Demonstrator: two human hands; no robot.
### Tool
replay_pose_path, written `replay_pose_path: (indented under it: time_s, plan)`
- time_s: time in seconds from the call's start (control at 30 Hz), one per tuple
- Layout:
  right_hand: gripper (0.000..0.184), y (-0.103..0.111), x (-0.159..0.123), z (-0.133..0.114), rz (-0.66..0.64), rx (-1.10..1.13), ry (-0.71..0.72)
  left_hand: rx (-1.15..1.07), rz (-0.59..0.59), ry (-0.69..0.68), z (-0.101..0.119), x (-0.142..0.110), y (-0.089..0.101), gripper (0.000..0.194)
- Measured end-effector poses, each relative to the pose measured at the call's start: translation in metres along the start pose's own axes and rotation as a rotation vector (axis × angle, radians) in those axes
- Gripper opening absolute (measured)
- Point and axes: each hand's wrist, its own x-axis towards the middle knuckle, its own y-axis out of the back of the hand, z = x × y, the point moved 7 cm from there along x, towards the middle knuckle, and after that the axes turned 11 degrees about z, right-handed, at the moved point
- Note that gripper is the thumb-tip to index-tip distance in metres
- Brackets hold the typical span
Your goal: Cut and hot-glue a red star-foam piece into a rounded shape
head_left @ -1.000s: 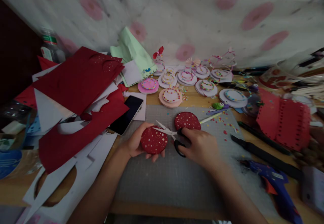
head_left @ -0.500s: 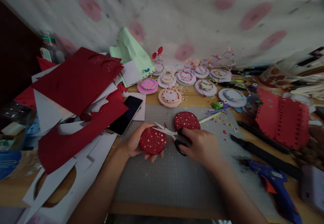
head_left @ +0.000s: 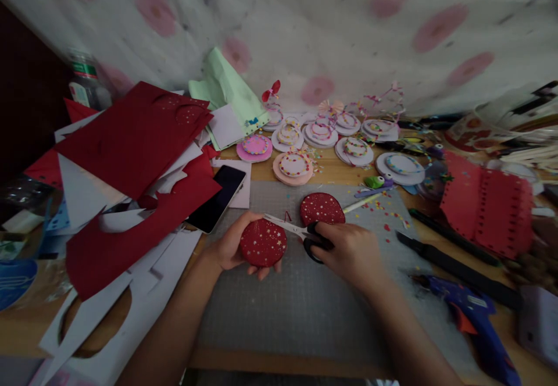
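My left hand point(head_left: 234, 240) grips a round piece of dark red paper point(head_left: 263, 243) printed with pale stars, thumb on its upper left edge and fingers underneath. In my right hand point(head_left: 352, 252) are black-handled scissors point(head_left: 298, 230), their blades pointing left along the top edge of the round paper. The blades look closed or nearly so. A thin red paper scrap point(head_left: 287, 217) shows just above them. Another star-printed red disc point(head_left: 321, 208) lies on the grey cutting mat point(head_left: 261, 322), partly behind my right hand.
Left lie a phone point(head_left: 218, 197) and piled red and white paper point(head_left: 139, 136). Several decorated paper discs point(head_left: 293, 165) stand at the back. A white pen point(head_left: 361, 202), black knife point(head_left: 457, 267), blue glue gun point(head_left: 473, 310) and punched red card point(head_left: 486, 203) are on the right.
The scissor blades have come together along the paper's top edge, and a thin red sliver has moved slightly to the right. My left hand has barely moved.
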Motion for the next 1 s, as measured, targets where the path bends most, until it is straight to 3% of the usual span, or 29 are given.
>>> replay_pose_path:
  time_s: [0.17,0.27,0.4,0.6,0.83,1.0]
  plan:
    - [0.009,0.001,-0.001,0.004,0.030,0.003,-0.053,0.025,-0.034,0.036,-0.003,0.001,-0.002,0.069]
    - [0.017,0.005,0.000,0.009,0.082,0.023,-0.163,0.005,-0.058,0.013,-0.001,0.000,-0.005,0.069]
    - [0.027,0.007,0.001,0.013,0.116,0.120,-0.277,-0.058,-0.092,-0.149,0.013,-0.005,-0.010,0.063]
    - [0.022,-0.005,-0.001,0.008,0.115,0.157,-0.303,-0.152,-0.089,-0.328,0.031,-0.018,-0.010,0.071]
    - [0.032,-0.011,-0.005,-0.004,0.089,0.148,-0.220,-0.214,-0.084,-0.332,0.031,-0.014,-0.009,0.065]
    - [0.033,-0.009,-0.008,-0.002,0.103,0.089,-0.246,-0.287,-0.109,-0.248,0.027,-0.014,-0.010,0.073]
